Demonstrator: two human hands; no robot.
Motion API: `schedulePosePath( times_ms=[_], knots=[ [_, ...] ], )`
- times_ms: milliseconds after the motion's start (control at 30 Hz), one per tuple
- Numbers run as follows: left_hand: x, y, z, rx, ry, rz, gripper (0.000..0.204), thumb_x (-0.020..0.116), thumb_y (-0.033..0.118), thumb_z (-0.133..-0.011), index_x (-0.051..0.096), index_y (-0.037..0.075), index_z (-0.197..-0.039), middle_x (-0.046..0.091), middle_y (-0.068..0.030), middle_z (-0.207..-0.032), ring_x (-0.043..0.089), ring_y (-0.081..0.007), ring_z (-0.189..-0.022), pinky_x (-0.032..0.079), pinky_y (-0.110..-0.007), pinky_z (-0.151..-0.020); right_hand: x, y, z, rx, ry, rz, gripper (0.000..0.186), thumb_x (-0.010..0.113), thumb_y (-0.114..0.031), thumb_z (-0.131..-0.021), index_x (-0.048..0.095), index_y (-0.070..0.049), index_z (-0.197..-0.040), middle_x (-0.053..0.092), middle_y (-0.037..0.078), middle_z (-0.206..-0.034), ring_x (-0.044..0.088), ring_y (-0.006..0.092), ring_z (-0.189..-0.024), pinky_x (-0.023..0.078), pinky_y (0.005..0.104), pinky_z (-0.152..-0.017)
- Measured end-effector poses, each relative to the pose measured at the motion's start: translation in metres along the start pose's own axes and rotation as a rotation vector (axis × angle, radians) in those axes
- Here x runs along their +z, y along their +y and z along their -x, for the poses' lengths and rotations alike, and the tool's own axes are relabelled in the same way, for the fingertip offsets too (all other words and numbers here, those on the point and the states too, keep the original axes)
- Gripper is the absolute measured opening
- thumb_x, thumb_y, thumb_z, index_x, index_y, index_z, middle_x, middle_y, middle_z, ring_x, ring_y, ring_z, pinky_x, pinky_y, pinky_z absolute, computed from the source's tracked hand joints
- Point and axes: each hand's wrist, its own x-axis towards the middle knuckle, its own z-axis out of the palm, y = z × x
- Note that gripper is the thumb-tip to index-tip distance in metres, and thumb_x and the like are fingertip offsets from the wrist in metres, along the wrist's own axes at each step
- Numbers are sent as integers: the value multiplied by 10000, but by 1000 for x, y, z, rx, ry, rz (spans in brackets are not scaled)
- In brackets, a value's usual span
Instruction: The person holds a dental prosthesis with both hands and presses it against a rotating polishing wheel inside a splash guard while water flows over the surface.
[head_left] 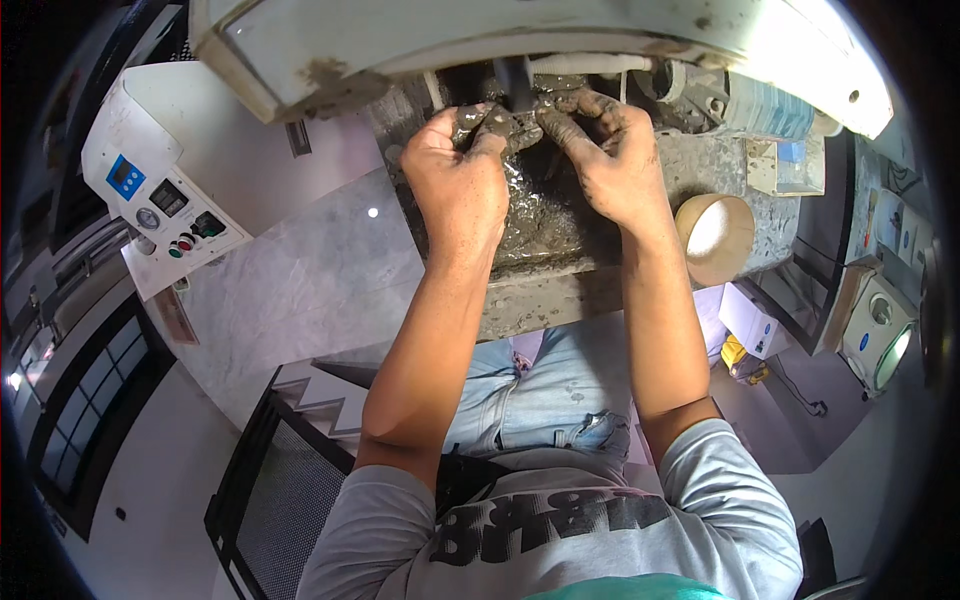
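Note:
My left hand (458, 170) and my right hand (610, 165), both coated with grey slurry at the fingers, meet at a small mud-covered piece (522, 132) just below a dark wheel or spindle (515, 85). Their thumbs and fingers are closed on the piece; its shape and the exact contact with the wheel are unclear. Wet grey slurry covers the trough (545, 268) beneath them. A pale machine housing (540, 30) overhangs the wheel, with a white tube (590, 65) under it.
A round tan bowl (715, 260) stands right of my forearm, below a clear plastic container (770, 105) and a small box (785, 175). A white control panel (175, 210) sits at left. A lamp-like device (875, 335) and yellow item (740, 355) are at right.

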Motion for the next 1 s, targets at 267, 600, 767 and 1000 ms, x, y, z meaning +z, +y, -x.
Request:
schedulePosePath(
  times_ms=[267, 600, 767, 1000],
  knots=[
    [-1, 0, -1, -3, 1, -20, 113, 577, -121, -781, 644, -43, -829, 605, -2, -727, 487, -38, -611, 372, -190, -537, 0, -3, 0, 73, -24, 26, 217, 632, -84, -817, 658, 55, -982, 699, 149, -855, 628, 145, -776, 494, 298, -726],
    [-1, 0, -2, 6, 4, -22, 85, 601, -108, -794, 645, -49, -837, 613, -10, -737, 497, -43, -617, 381, -192, -541, 1, -4, 0, 48, -20, 3, 196, 625, -61, -816, 661, 48, -975, 700, 130, -876, 626, 136, -806, 490, 297, -753],
    [-2, -3, -3, 5, -9, -1, 95, 591, -115, -787, 647, -51, -829, 610, -7, -731, 494, -44, -614, 379, -194, -537, -1, -7, 0, 57, -41, 1, 190, 625, -57, -817, 662, 47, -971, 700, 118, -872, 615, 125, -796, 486, 288, -750],
    [-2, 0, -4, -25, -1, 16, 108, 584, -120, -776, 647, -48, -827, 609, -5, -725, 497, -45, -608, 390, -197, -541, 0, -11, 0, 103, -41, 102, 196, 636, -70, -815, 665, 48, -969, 702, 125, -879, 616, 128, -803, 486, 287, -759]
  ],
)
